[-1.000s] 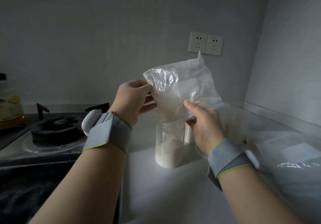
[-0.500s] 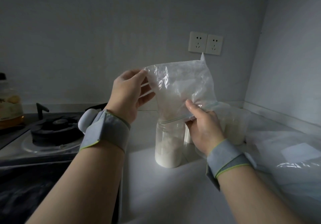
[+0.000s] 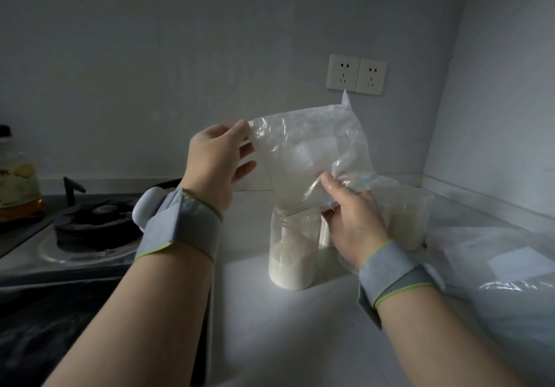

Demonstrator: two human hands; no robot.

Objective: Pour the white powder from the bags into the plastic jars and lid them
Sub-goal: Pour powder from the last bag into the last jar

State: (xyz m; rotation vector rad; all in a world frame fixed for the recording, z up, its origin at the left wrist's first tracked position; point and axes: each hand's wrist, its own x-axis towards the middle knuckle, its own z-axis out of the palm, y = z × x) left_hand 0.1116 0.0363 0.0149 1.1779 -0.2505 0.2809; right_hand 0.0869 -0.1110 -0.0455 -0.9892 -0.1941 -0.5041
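Zip bag (image 3: pixel 303 152) is hanging mouth-down at frame centre, its long axis running upright into the open plastic jar (image 3: pixel 291 254) just below. Left hand (image 3: pixel 216 161) is pinching its upper-left corner; right hand (image 3: pixel 351 218), nearer the jar, is pinching the zip edge.

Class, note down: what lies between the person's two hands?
In the head view, the clear bag, held by the left hand and right hand, its mouth down over the jar.
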